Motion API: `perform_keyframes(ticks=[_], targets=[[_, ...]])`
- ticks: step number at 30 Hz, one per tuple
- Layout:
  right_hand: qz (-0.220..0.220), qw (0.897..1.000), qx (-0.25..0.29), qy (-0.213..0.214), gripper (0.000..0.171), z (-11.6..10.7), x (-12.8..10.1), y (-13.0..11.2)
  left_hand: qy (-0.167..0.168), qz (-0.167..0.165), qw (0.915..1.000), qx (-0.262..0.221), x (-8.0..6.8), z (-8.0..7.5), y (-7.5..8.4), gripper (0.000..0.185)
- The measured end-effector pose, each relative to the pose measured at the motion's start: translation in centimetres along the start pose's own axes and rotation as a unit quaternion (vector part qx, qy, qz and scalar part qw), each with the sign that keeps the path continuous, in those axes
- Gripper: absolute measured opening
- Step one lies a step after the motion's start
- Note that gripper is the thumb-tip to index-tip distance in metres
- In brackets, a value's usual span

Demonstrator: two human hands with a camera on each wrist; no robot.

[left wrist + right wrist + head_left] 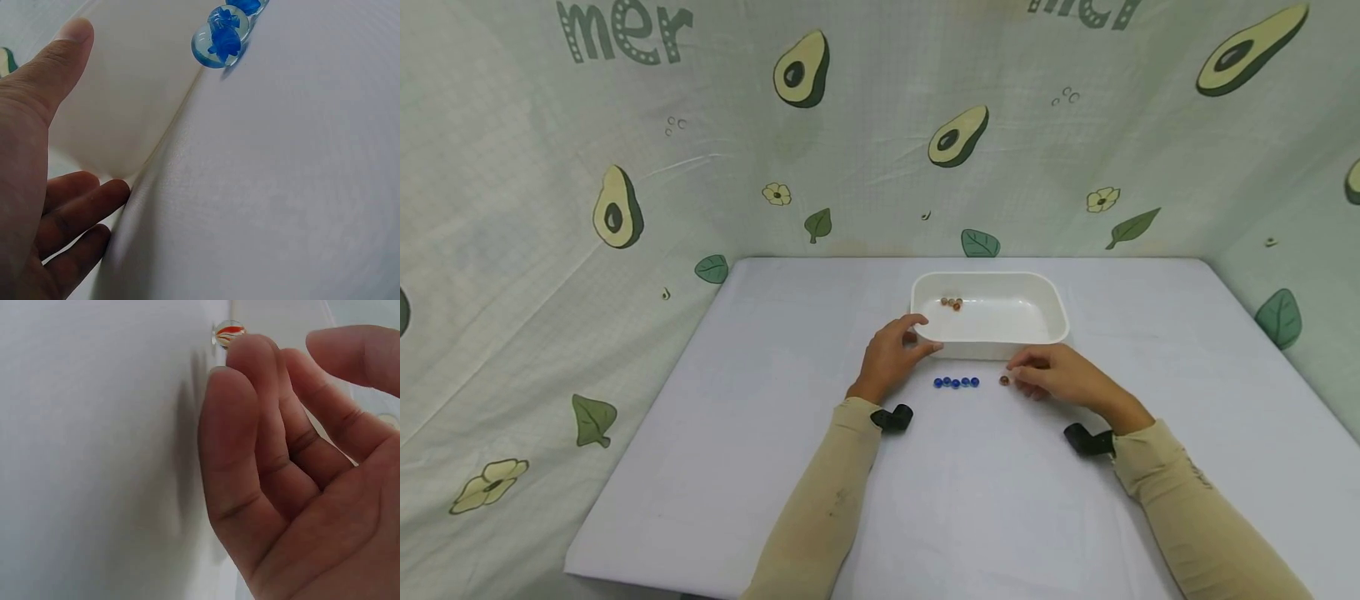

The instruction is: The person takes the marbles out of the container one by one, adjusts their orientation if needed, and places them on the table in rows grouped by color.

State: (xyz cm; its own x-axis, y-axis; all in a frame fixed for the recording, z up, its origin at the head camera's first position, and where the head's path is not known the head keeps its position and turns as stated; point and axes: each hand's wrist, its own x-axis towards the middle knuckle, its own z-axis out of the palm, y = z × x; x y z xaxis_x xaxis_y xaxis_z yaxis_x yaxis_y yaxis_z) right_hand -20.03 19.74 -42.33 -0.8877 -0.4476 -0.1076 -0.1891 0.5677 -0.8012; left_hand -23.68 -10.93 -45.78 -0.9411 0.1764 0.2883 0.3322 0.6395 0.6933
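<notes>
My left hand holds the front left corner of a white tray, thumb along the front wall and fingers round the side. In the left wrist view, the thumb and the other fingertips lie at the tray's pale wall. My right hand is low over the table, fingertips right beside one orange-brown marble. In the right wrist view that marble is clear glass with an orange-red swirl, just past the bent fingers. The thumb stands apart from them, with nothing between.
Several blue marbles form a short row in front of the tray. Several orange-brown marbles lie inside, towards its back left. The white-covered table ends at a cloth backdrop printed with avocados and leaves.
</notes>
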Motion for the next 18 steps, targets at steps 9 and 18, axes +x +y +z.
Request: perform_keyframes(ticks=[9, 18], targets=[[0.011, 0.996, 0.085, -0.004, 0.036, -1.1, -0.6, -0.9, -0.002, -0.008, 1.0000, 0.002, -0.1, 0.0, 0.2, 0.049], [-0.029, 0.994, 0.107, 0.016, 0.037, -2.2, 0.1, -2.2, -0.001, -0.004, 1.0000, 0.008, -0.1, -0.1, 0.3, 0.048]])
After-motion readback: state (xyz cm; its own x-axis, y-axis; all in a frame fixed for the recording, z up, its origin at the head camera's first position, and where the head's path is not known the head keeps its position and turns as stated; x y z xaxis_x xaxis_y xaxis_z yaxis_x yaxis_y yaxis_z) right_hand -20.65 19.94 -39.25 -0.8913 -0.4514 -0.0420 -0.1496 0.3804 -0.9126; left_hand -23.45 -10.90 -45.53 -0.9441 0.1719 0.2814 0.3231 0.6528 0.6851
